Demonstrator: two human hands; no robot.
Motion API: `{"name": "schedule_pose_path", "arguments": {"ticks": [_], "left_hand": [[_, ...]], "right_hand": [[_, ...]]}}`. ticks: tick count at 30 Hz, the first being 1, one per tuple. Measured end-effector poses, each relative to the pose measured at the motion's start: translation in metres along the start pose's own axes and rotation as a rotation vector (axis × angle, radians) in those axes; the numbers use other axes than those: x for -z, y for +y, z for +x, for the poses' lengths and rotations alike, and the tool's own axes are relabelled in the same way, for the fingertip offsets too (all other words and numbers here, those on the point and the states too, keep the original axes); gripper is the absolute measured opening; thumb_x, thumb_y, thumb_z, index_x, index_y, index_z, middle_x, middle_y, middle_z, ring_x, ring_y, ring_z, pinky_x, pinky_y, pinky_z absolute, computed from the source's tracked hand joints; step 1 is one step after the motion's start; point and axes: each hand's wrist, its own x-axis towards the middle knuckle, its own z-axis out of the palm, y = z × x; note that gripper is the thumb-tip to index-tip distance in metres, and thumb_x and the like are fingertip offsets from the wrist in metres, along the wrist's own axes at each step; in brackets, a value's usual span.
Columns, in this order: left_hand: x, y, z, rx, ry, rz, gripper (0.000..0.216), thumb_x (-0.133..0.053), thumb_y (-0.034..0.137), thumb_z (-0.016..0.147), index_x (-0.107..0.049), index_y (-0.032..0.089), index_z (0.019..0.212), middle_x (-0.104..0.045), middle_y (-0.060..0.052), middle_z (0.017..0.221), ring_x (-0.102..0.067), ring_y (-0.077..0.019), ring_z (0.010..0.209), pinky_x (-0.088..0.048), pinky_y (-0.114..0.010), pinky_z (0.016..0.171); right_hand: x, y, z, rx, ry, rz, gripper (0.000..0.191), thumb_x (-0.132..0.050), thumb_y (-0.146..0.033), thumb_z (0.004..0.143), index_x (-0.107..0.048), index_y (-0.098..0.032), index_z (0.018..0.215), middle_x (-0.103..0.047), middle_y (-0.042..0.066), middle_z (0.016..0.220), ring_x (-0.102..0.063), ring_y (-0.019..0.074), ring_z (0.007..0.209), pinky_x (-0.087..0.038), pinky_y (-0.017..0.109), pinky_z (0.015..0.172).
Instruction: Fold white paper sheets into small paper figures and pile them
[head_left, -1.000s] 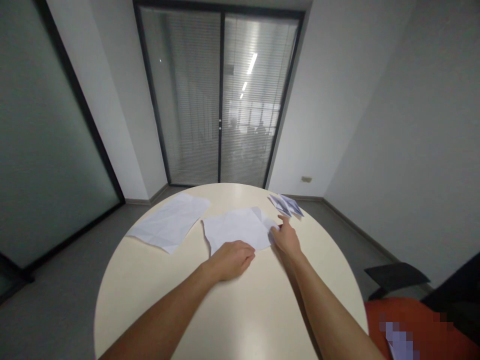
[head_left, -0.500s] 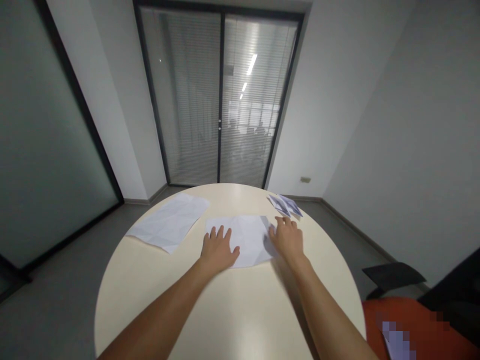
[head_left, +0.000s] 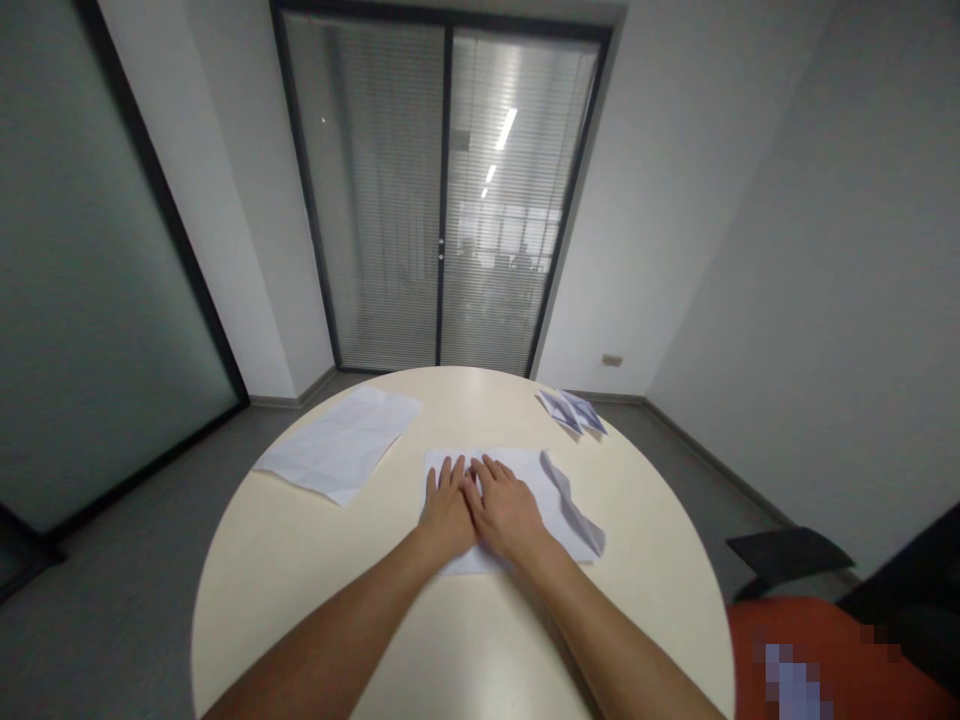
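A white sheet of paper (head_left: 551,520) lies near the middle of the round table, its right edge folded and standing up a little. My left hand (head_left: 448,512) rests flat on the sheet's left half, fingers extended. Beside it and touching it, my right hand (head_left: 504,508) also lies on the paper, its fingers stretched out. Both hands cover the sheet's middle. Neither of them grips anything.
Another creased white sheet (head_left: 341,440) lies at the table's left edge. Folded paper pieces (head_left: 571,412) sit at the far right edge. The cream table (head_left: 465,650) stands before a glass door (head_left: 442,200). An orange chair (head_left: 847,640) is at the right.
My right hand has moved left from the sheet's right edge to beside my left hand. The paper has shifted slightly toward me, and its folded right edge now shows.
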Motion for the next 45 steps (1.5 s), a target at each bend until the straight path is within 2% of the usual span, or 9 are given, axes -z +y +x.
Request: {"name": "schedule_pose_path", "arguments": {"ticks": [5,11,18,27,30,33,37,40,45], "left_hand": [[-0.003,0.001,0.002,-0.006,-0.016,-0.008,0.064,-0.04,0.036,0.095,-0.033,0.018,0.156,-0.026,-0.014,0.164,-0.015,-0.0372,0.152,-0.014,-0.057,0.121],[-0.003,0.004,0.003,0.088,0.013,-0.032,0.069,-0.038,0.049,0.095,-0.035,0.013,0.155,-0.026,-0.015,0.163,-0.016,-0.0424,0.151,-0.014,-0.058,0.121],[-0.004,0.002,0.002,0.098,0.017,-0.034,0.074,-0.034,0.058,0.096,-0.034,0.014,0.156,-0.025,-0.015,0.164,-0.015,-0.0442,0.15,-0.014,-0.058,0.12],[-0.008,-0.003,0.009,0.125,0.013,-0.031,0.078,-0.033,0.064,0.094,-0.033,0.017,0.156,-0.023,-0.014,0.165,-0.013,-0.0426,0.151,-0.012,-0.058,0.121],[-0.011,-0.006,0.011,0.121,0.034,-0.027,0.077,-0.035,0.065,0.094,-0.035,0.019,0.155,-0.025,-0.012,0.164,-0.016,-0.0414,0.151,-0.013,-0.057,0.121],[-0.011,-0.01,0.014,0.117,0.074,-0.023,0.07,-0.036,0.06,0.095,-0.04,0.021,0.153,-0.031,-0.011,0.163,-0.021,-0.0397,0.15,-0.017,-0.056,0.121],[-0.008,-0.014,0.019,0.131,0.114,-0.008,0.057,-0.036,0.043,0.099,-0.046,0.02,0.149,-0.037,-0.008,0.16,-0.028,-0.0349,0.148,-0.025,-0.051,0.12],[-0.006,-0.018,0.023,0.158,0.094,-0.007,0.057,-0.037,0.038,0.099,-0.044,0.013,0.149,-0.037,-0.011,0.16,-0.03,-0.0322,0.148,-0.026,-0.047,0.12],[-0.007,-0.021,0.027,0.174,0.07,-0.004,0.062,-0.037,0.041,0.098,-0.04,0.008,0.15,-0.033,-0.015,0.16,-0.028,-0.0313,0.149,-0.024,-0.045,0.121]], "right_hand": [[-0.021,0.013,0.009,0.036,-0.133,0.177,0.059,-0.016,-0.047,0.107,-0.041,-0.019,0.152,-0.041,0.009,0.157,-0.033,0.0248,0.147,-0.025,0.046,0.119],[-0.029,0.044,0.018,0.065,-0.196,0.031,0.054,-0.024,-0.039,0.107,-0.035,-0.02,0.155,-0.029,0.01,0.163,-0.016,0.0293,0.153,-0.017,0.051,0.121],[-0.032,0.072,0.03,-0.258,-0.122,0.002,0.062,-0.022,-0.05,0.105,-0.031,-0.019,0.157,-0.025,0.01,0.165,-0.018,0.0303,0.152,-0.017,0.049,0.121],[-0.032,0.103,0.038,-0.459,-0.099,-0.042,0.072,-0.022,-0.054,0.103,-0.025,-0.008,0.158,-0.021,0.013,0.165,-0.016,0.0331,0.152,-0.014,0.051,0.122],[-0.03,0.095,0.037,-0.405,-0.009,-0.087,0.071,-0.023,-0.052,0.103,-0.03,-0.004,0.156,-0.023,0.017,0.164,-0.014,0.0349,0.152,-0.01,0.053,0.121],[-0.03,0.073,0.034,-0.197,0.058,-0.069,0.068,-0.02,-0.05,0.104,-0.033,-0.006,0.155,-0.023,0.016,0.164,-0.012,0.0321,0.153,-0.01,0.05,0.122],[-0.035,0.05,0.031,-0.003,-0.089,0.044,0.066,-0.014,-0.052,0.104,-0.031,-0.017,0.157,-0.025,0.01,0.165,-0.017,0.0285,0.153,-0.019,0.047,0.121],[-0.038,0.058,0.031,-0.046,-0.176,0.049,0.069,-0.016,-0.058,0.103,-0.028,-0.02,0.159,-0.021,0.008,0.166,-0.015,0.0308,0.153,-0.014,0.05,0.122],[-0.035,0.095,0.038,-0.271,-0.218,-0.021,0.071,-0.021,-0.058,0.102,-0.019,-0.017,0.161,-0.013,0.008,0.167,-0.009,0.0305,0.154,-0.011,0.049,0.122]]}}
